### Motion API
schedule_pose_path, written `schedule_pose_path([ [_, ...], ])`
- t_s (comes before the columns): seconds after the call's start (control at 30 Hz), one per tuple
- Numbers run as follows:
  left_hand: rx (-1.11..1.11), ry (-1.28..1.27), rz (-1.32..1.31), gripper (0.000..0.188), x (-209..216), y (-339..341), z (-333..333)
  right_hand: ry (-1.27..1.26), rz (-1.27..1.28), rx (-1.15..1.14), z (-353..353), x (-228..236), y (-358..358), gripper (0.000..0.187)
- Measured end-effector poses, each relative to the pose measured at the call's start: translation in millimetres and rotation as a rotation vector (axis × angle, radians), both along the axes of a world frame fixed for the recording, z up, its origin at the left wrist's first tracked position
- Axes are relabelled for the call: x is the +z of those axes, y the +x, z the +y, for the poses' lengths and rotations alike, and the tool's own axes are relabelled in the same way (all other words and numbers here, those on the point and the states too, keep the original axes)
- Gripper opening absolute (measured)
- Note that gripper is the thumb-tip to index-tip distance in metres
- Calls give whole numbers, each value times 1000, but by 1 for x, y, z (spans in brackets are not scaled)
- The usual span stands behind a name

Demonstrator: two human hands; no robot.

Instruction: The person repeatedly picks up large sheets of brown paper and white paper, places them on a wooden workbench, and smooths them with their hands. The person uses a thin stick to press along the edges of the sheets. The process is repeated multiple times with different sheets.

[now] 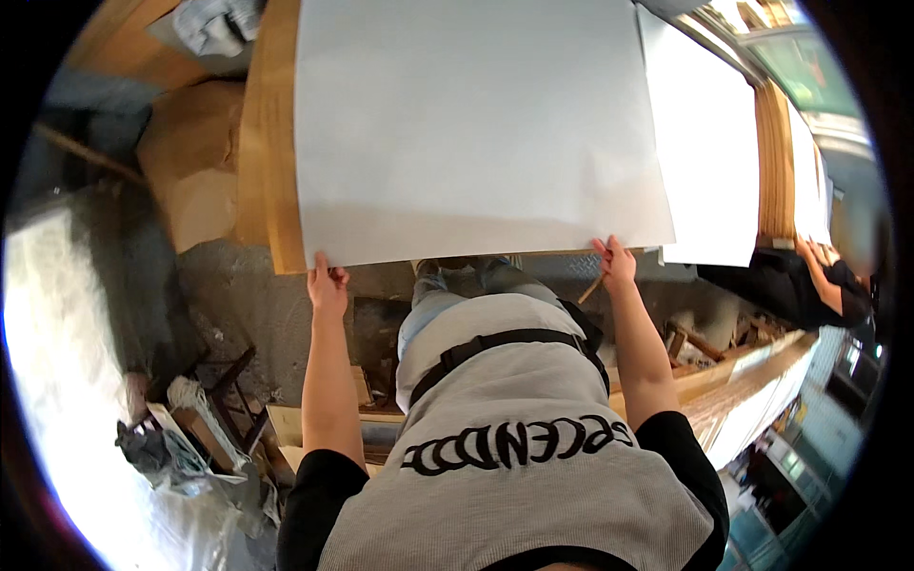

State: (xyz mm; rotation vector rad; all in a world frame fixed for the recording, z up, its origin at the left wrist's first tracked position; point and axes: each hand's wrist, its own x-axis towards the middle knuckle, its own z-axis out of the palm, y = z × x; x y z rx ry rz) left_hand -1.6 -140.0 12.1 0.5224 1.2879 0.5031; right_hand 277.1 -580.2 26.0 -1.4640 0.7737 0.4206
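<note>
A large white sheet [476, 133] lies over a wooden surface [267, 171], its near edge facing me and slightly bowed. At its near left corner my left hand [327, 284] has its fingers closed on the edge. Toward the near right corner, my right hand [617, 262] pinches the same edge. A thin tan stick [590, 288] sticks out below the right hand's fingers; its kind cannot be made out. The undersides of the fingers are hidden by the sheet.
A second white sheet [705, 143] lies to the right, beside a wooden stack [776, 162]. Another person's hand [824, 257] rests there. Brown cardboard [195, 171] lies at left. Long boards [752, 385] stand behind me at right; clutter [186, 447] piles up lower left.
</note>
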Motion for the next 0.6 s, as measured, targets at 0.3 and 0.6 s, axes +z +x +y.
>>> schedule_pose_path([
  [0.3,-23,2,24,22,-1,-18,6,-107,-83,-394,-40,12,-24,17],
  [0.6,-105,-5,74,24,-18,-34,25,-548,21,426,-7,30,-44,38],
])
